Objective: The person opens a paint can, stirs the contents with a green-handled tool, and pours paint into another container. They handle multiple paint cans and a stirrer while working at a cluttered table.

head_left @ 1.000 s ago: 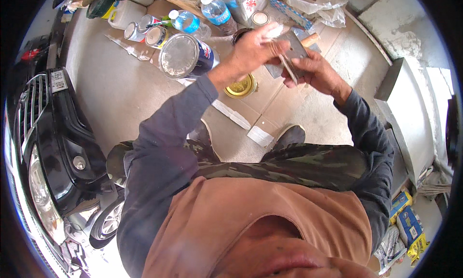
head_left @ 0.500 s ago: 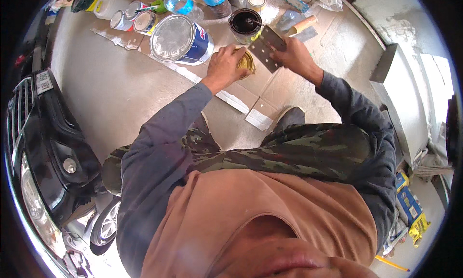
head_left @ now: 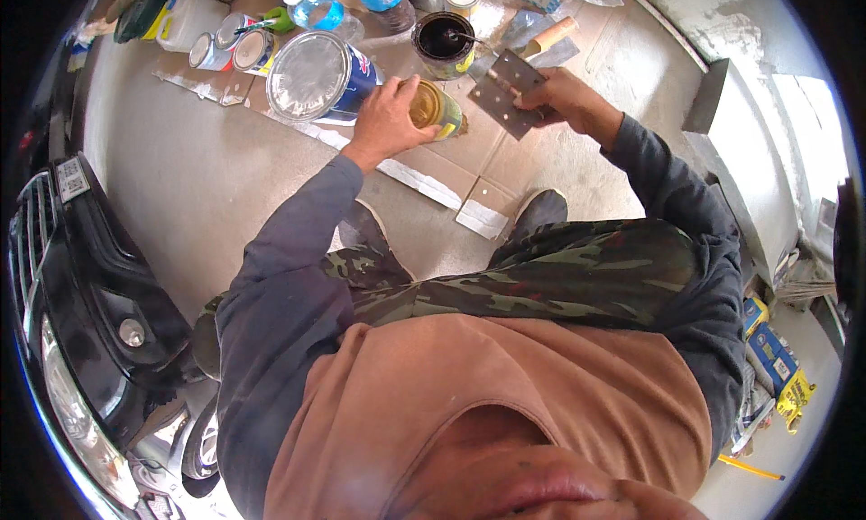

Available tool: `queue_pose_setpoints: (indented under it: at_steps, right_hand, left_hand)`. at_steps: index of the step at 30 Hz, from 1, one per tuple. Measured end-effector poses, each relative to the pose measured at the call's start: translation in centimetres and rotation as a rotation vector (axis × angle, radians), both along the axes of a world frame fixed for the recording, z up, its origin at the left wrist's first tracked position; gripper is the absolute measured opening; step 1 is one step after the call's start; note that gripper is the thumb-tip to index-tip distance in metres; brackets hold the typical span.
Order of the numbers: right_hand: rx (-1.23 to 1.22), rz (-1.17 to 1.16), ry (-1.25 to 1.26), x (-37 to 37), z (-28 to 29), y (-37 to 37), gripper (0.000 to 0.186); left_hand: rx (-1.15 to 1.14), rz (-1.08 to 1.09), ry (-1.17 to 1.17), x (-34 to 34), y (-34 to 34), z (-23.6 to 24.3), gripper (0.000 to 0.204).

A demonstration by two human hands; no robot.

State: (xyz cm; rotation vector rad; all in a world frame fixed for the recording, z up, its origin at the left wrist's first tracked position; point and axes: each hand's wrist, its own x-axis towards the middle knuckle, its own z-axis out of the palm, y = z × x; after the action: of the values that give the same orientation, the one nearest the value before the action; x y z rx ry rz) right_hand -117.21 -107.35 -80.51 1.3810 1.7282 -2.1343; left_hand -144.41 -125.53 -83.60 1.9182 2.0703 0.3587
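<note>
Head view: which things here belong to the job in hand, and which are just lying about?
Apparently in use:
gold-topped tin, in the left hand's grip
holed metal plate, in the right hand
open tin with dark contents, near the plate (likely)

Apparently just lying about:
big lidded can
plastic bottles
yellow stick
black car, alongside

Brn top [head_left: 505, 362], dk gry sleeves [head_left: 289, 240], camo pants [head_left: 577, 267]
</note>
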Motion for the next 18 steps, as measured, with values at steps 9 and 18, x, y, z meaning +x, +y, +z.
queue_pose_setpoints:
  at_steps: [9,18]
  right_hand:
    - [0.006,-0.048,0.261,0.5,2.2,2.3,0.033]
    - [-0.081,-0.016,0.245,-0.7,3.5,1.1,0.061]
  left_hand:
    - [0.038,0.052,-0.071,-2.1,-0.7,-0.3,0.089]
    - [-0.022,0.139,-0.268,-0.6,-1.7,0.3,0.083]
